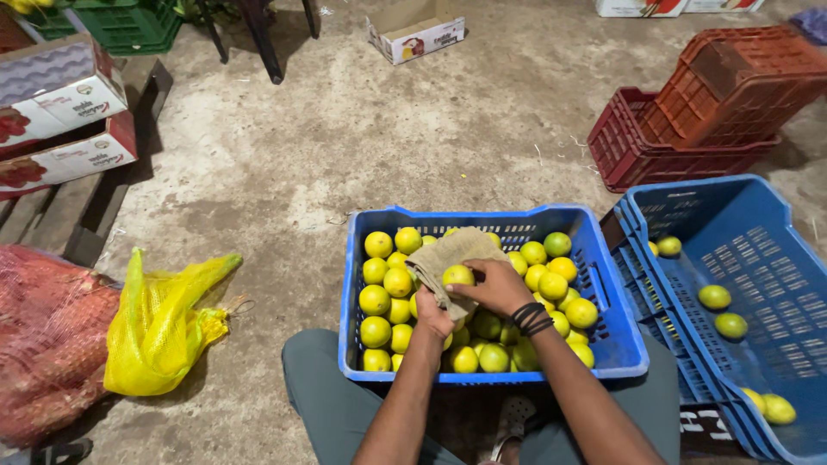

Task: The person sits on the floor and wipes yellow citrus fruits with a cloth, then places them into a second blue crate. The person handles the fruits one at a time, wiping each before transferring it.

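A blue plastic crate (616, 331) sits between my knees, full of several yellow-green citrus fruits. My left hand (432, 315) grips a piece of brown burlap cloth (448, 251) over the fruits. My right hand (498, 285), with dark bands on the wrist, holds one yellow fruit (457, 275) against the cloth.
A second blue crate (749, 258) at the right holds a few loose fruits. Two red crates (689, 129) are stacked behind it. A yellow mesh bag (159, 323) and a red mesh sack (43, 336) lie at left, near cardboard boxes (60, 120) on a pallet.
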